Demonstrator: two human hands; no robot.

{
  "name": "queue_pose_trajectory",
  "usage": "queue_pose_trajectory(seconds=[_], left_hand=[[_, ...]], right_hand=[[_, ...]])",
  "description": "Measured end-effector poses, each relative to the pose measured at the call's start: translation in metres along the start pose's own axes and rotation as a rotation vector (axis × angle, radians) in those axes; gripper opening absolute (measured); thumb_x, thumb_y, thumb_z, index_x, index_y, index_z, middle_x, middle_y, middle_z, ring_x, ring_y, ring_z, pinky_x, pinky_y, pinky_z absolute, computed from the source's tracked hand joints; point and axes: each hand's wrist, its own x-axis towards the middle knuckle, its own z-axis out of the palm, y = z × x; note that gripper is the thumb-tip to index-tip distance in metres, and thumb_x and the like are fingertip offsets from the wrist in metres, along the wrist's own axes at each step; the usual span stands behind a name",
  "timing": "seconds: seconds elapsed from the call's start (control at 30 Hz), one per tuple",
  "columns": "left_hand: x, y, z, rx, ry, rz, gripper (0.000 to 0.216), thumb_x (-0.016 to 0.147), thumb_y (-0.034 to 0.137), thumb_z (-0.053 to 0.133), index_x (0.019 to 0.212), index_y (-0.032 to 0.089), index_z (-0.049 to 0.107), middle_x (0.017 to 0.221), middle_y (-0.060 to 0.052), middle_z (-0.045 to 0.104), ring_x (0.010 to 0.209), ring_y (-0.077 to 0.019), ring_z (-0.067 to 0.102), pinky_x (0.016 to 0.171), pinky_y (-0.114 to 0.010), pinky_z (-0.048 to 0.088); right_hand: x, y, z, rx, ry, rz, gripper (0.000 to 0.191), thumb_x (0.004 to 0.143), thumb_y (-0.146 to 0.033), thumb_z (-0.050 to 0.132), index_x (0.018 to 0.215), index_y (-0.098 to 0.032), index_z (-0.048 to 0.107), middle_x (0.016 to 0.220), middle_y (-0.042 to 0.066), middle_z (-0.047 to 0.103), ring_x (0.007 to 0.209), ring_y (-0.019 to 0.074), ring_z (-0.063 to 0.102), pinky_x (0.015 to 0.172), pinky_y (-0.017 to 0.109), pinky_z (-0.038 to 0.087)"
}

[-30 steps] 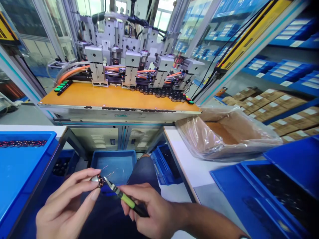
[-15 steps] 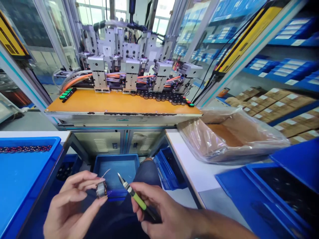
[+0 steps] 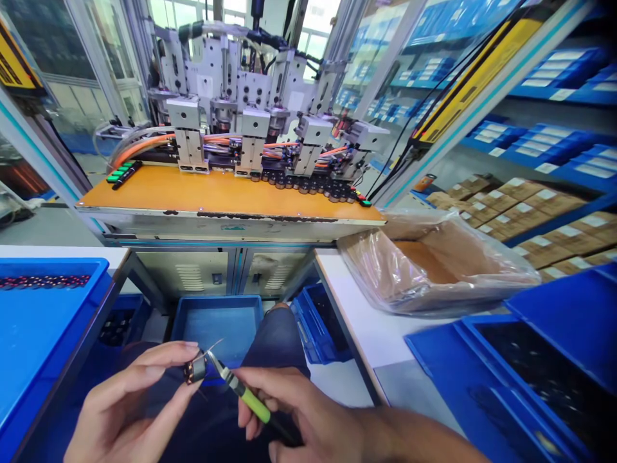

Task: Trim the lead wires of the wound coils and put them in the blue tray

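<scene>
My left hand [image 3: 123, 405] pinches a small wound coil part [image 3: 195, 370] between thumb and fingertips, low in the picture. A thin wire end sticks up from the part. My right hand [image 3: 299, 418] grips green-handled cutters [image 3: 241, 392], and their metal tip touches the part at the wire. Both hands hover over my lap, above a small blue bin [image 3: 216, 325] on the floor.
An orange-topped machine [image 3: 226, 190] with several grey heads stands ahead. A blue tray [image 3: 43, 334] with a row of dark parts lies left. A plastic-lined cardboard box [image 3: 434, 257] and blue trays [image 3: 530, 373] sit on the white table at right.
The cutters' tip, apart from the part half a second ago, has come back against it. My left hand has shifted slightly lower with the part.
</scene>
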Motion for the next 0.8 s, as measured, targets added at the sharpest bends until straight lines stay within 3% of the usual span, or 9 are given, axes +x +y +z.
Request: queue_pose_trajectory(seconds=[0.3, 0.5, 0.8], left_hand=[[0.0012, 0.0003, 0.0014, -0.003, -0.034, 0.017, 0.065, 0.071, -0.012, 0.069, 0.121, 0.028, 0.056, 0.115, 0.000, 0.075, 0.103, -0.0203, 0.074, 0.098, -0.038, 0.061], [0.0023, 0.0017, 0.0010, 0.003, -0.013, 0.035, 0.065, 0.069, -0.012, 0.070, 0.120, 0.027, 0.057, 0.113, -0.001, 0.076, 0.102, -0.0230, 0.074, 0.096, -0.042, 0.062], [0.0017, 0.0026, 0.0017, 0.000, -0.016, 0.027, 0.063, 0.072, -0.012, 0.068, 0.119, 0.027, 0.056, 0.113, 0.003, 0.075, 0.102, -0.0203, 0.074, 0.099, -0.038, 0.060]], right_hand=[[0.0017, -0.0048, 0.0048, 0.076, 0.021, 0.131, 0.059, 0.071, -0.017, 0.067, 0.129, -0.016, 0.058, 0.088, 0.002, 0.059, 0.069, 0.0088, 0.057, 0.064, 0.021, 0.049], [0.0020, -0.0032, 0.0065, 0.083, 0.040, 0.177, 0.050, 0.066, -0.013, 0.066, 0.116, -0.015, 0.062, 0.084, 0.000, 0.057, 0.066, 0.0088, 0.055, 0.060, 0.019, 0.046], [0.0040, -0.0031, 0.0054, 0.069, 0.000, 0.221, 0.033, 0.064, -0.014, 0.062, 0.098, -0.015, 0.062, 0.075, -0.003, 0.054, 0.062, 0.0072, 0.050, 0.057, 0.019, 0.042]])
